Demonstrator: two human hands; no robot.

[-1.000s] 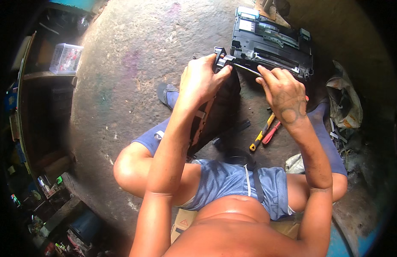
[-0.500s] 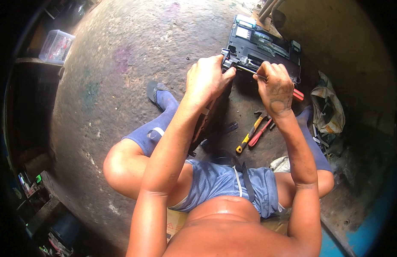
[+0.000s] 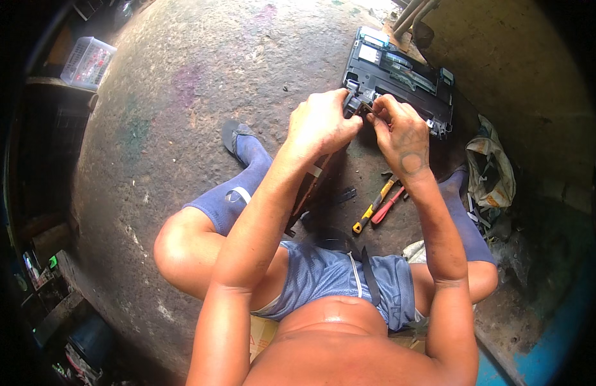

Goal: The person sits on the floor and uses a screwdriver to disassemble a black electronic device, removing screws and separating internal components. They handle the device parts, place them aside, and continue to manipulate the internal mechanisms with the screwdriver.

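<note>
A black, flat machine chassis [image 3: 407, 80], like the inside of a printer, lies tilted beyond my hands. My left hand [image 3: 318, 127] is closed, thumb and fingers gripping a grey plastic part [image 3: 352, 96] at the chassis's near left corner. Right beside it my right hand [image 3: 401, 135] is closed in a pinch at that same corner. What its fingertips hold is too small and hidden to make out. On the floor below my right wrist lie a hammer with a yellow and black handle [image 3: 374, 207] and a red-handled tool [image 3: 388, 207].
A dark panel [image 3: 311, 186] stands between my legs, under my left forearm. A small black piece [image 3: 345, 194] is near it. An open sack [image 3: 489, 167] sits by my right foot against the wall [image 3: 536, 83]. A clear plastic basket [image 3: 88, 64] stands far left.
The red-handled screwdriver that was in my right hand no longer shows there. My right hand has moved left, its fingers closer to my left hand. The view has shifted slightly.
</note>
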